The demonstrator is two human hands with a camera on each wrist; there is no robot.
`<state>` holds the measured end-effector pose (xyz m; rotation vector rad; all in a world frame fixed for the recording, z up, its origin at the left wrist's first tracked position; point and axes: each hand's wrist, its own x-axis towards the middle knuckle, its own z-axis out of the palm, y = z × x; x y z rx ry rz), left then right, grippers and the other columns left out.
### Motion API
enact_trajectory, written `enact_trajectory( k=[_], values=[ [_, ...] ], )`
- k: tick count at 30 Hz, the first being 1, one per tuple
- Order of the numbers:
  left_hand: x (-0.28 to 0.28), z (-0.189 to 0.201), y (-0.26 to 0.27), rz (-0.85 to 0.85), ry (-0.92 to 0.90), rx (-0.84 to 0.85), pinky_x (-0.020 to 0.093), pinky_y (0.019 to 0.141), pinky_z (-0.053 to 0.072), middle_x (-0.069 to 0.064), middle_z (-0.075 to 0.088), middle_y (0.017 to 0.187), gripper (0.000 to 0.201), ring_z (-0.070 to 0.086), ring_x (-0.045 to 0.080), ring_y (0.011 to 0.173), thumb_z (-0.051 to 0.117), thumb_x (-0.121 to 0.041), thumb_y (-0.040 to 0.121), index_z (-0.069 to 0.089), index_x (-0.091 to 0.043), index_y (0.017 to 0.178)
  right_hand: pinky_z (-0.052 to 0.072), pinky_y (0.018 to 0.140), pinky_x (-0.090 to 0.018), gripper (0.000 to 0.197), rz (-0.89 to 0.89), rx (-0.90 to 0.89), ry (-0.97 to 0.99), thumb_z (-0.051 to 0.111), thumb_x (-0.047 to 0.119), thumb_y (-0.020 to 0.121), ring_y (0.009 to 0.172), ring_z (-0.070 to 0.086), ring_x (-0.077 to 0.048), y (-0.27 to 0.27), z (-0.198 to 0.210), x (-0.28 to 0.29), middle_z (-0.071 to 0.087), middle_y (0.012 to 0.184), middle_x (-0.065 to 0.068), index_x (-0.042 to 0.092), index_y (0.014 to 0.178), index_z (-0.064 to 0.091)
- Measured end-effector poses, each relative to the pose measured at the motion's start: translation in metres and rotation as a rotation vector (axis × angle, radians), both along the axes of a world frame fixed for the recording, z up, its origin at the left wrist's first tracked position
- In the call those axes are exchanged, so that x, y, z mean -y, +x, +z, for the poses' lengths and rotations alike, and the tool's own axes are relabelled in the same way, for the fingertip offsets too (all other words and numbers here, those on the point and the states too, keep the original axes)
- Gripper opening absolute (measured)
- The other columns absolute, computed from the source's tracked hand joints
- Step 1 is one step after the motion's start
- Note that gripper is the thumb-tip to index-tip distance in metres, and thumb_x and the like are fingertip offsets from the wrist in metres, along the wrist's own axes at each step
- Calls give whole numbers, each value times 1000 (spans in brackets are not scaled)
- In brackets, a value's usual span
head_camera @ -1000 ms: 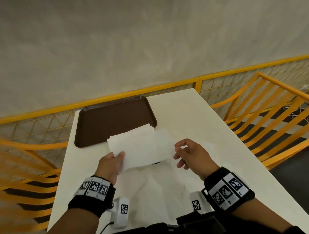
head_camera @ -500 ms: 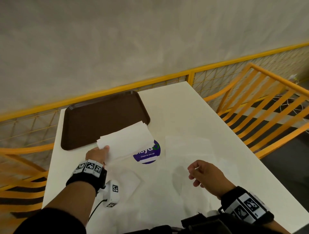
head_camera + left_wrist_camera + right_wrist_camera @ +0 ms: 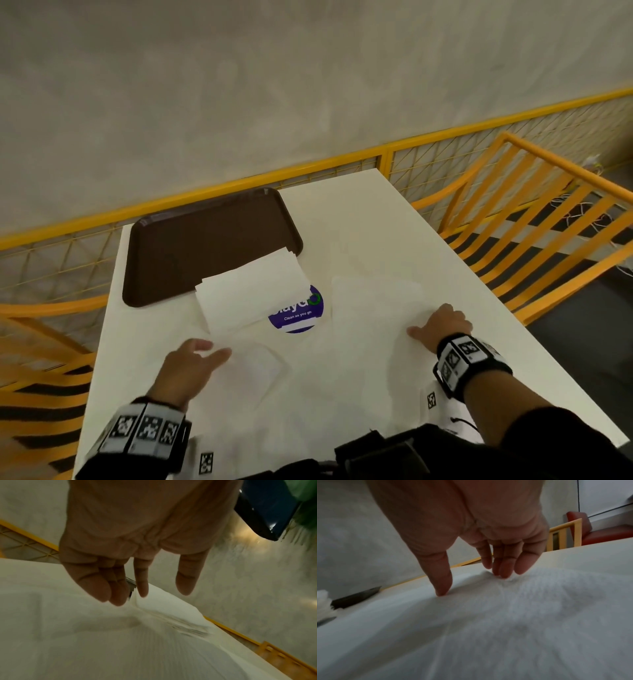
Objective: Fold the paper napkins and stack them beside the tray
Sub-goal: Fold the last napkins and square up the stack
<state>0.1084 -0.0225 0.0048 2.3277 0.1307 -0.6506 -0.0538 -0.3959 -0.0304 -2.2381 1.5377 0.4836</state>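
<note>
Resting at the far left of the white bench [image 3: 359, 219], the dark brown plastic tray [image 3: 205, 240] carries only the far corner of the stack of folded white paper napkins [image 3: 251, 294], which overlaps its near edge. The left hand [image 3: 186, 368] hovers with fingers loose and apart, holding nothing. An unfolded white napkin [image 3: 373, 298] lies flat under the right hand [image 3: 442, 327], fingertips [image 3: 503, 570] pressing it.
</note>
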Motion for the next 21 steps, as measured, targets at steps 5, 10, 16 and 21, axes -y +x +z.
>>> enact_trajectory(
  k=[5,10,16,21],
  values=[
    [-10,-10,-35,-78,-43,-70,35,83,47,12,63,108,27,59,23,93,73,-38,81,63,-18,96,42,103,-37,64,58,63,125,73,34,83,125,51,-29,8,8,2,52,136,-12,7,135,47],
    [-1,-2,-54,-124,-63,-21,29,75,43,3,63,102,22,58,16,95,72,-37,82,64,-20,93,48,91,-38,45,125,364,89,57,49,90,101,61,-30,6,20,-2,67,110,-10,9,109,63],
    [8,11,-60,-175,-68,23,27,78,45,-2,65,100,21,59,11,94,69,-39,84,64,-22,94,44,78,-32,30,496,452,-244,47,41,97,95,63,-30,1,57,-17,69,95,-8,15,94,61],
    [24,28,-67,-237,-142,82,19,74,44,-6,63,102,20,59,7,91,67,-35,87,63,-23,103,32,65,-28,19,723,677,-174,53,26,97,75,59,-30,2,105,-40,65,78,-10,10,87,59]
  ],
)
